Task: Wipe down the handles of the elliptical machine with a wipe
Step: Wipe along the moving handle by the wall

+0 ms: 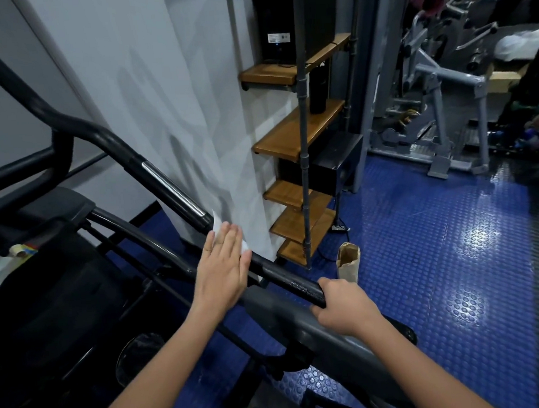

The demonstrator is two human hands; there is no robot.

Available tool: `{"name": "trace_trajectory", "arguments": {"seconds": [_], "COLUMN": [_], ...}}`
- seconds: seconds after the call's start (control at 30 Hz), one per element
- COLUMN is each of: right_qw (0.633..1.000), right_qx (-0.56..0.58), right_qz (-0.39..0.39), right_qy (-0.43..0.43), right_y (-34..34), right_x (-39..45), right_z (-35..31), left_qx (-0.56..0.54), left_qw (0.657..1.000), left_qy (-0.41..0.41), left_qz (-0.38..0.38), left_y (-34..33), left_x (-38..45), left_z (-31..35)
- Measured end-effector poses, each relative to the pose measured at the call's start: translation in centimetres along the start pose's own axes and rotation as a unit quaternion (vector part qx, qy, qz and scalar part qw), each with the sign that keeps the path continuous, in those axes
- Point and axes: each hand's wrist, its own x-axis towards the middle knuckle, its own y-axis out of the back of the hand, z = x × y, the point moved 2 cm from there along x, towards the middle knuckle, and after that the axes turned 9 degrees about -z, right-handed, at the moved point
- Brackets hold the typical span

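A long black handle of the elliptical machine slants from the upper left down to the lower middle, with a shiny metal sensor strip along it. My left hand lies flat with straight fingers, pressing a white wipe against the handle just below the strip. Only the wipe's edges show past my fingers. My right hand grips the textured lower end of the same handle, fingers curled round it.
The elliptical's dark body fills the lower left. A white pillar and wooden shelves stand just beyond the handle. A brown paper bag stands on the blue studded floor. Grey gym machines stand at the far right.
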Motion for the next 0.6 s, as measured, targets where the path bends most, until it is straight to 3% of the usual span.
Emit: {"name": "trace_trajectory", "arguments": {"seconds": [0.17, 0.27, 0.4, 0.5, 0.6], "right_qw": [1.000, 1.000, 1.000, 1.000, 1.000], "right_qx": [0.001, 0.005, 0.001, -0.001, -0.006], "right_qz": [0.001, -0.006, -0.015, -0.011, -0.009], "right_qy": [-0.003, -0.005, -0.006, -0.003, -0.002], "right_y": [-0.1, -0.1, 0.0, 0.1, 0.2], "right_x": [0.0, 0.1, 0.0, -0.1, -0.2], "right_z": [0.0, 0.1, 0.1, -0.1, -0.2], "left_qx": [-0.101, -0.037, 0.072, 0.085, 0.066], "left_qw": [0.990, 0.990, 0.993, 0.993, 0.991], "left_qy": [-0.088, -0.130, -0.090, -0.079, -0.117], "left_qz": [-0.045, -0.034, -0.001, 0.005, 0.010], "left_y": [-1.3, -0.2, 2.3, 2.6, 1.3], "left_x": [-2.8, -2.0, 1.1, 2.3, 2.0], "left_z": [4.0, 1.9, -1.7, -1.5, 0.9]}}
